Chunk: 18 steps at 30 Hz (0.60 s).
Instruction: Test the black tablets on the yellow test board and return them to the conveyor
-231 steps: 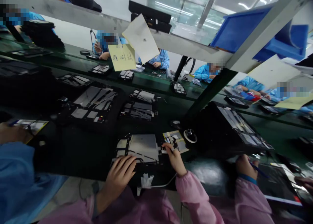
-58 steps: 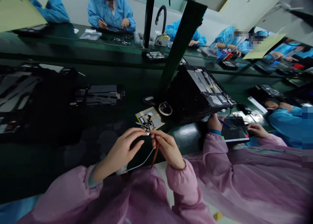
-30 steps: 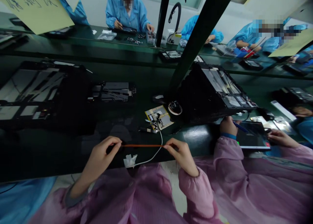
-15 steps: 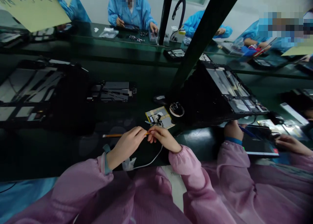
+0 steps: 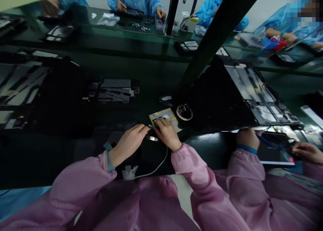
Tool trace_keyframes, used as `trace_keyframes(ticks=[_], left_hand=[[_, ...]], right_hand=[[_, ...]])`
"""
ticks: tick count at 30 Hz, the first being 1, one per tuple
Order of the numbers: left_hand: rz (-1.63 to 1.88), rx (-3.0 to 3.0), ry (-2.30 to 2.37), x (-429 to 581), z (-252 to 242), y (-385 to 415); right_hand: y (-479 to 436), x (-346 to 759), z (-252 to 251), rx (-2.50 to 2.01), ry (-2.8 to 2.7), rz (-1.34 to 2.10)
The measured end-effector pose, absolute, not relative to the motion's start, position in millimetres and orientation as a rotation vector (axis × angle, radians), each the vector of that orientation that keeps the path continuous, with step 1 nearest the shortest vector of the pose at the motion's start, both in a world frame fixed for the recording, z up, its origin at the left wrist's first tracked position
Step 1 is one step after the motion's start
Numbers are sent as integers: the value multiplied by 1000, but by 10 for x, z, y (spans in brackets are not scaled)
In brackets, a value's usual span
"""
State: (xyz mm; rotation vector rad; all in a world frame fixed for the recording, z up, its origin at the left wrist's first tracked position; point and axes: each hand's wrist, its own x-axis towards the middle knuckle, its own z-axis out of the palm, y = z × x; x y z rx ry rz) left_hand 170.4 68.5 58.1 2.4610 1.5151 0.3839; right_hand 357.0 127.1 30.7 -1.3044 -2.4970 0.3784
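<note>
My left hand [image 5: 132, 141] is closed, its fingertips pinched together beside a small pale tip at the left edge of a flat grey panel. That panel [image 5: 161, 113] has yellow edges and small parts on it, and looks like a battery pack. My right hand [image 5: 168, 133] lies over the panel's lower part with fingers bent down and closed; what they grip is hidden. Just below the fingertips shows a short shiny strip [image 5: 152, 138], apart from the panel. A white cable [image 5: 157, 167] curves from under my right hand to a clear plastic scrap [image 5: 130, 172].
A round reel-like part [image 5: 184, 112] stands right of the panel. Opened tablets [image 5: 117, 89] lie behind, with a black stack [image 5: 222, 99] at right and another [image 5: 58, 93] at left. A slanted dark post [image 5: 207, 42] crosses the bench. A co-worker's hand [image 5: 248, 138] is at right.
The orange strip between my hands no longer shows at left; a short shiny strip now shows below my fingertips. My right hand has moved up onto the panel. The view has shifted slightly.
</note>
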Motion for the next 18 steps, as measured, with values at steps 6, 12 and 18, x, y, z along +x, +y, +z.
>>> trace_keyframes(ticks=[6, 12, 18], left_hand=[[217, 2434, 1466, 1763, 630, 794], [227, 2467, 1371, 1872, 506, 897], [335, 2525, 1419, 1937, 407, 903]], right_hand=[[1203, 3489, 373, -1429, -2636, 106], [1011, 3677, 381, -1714, -2443, -119], [997, 3755, 271, -1577, -2381, -72]])
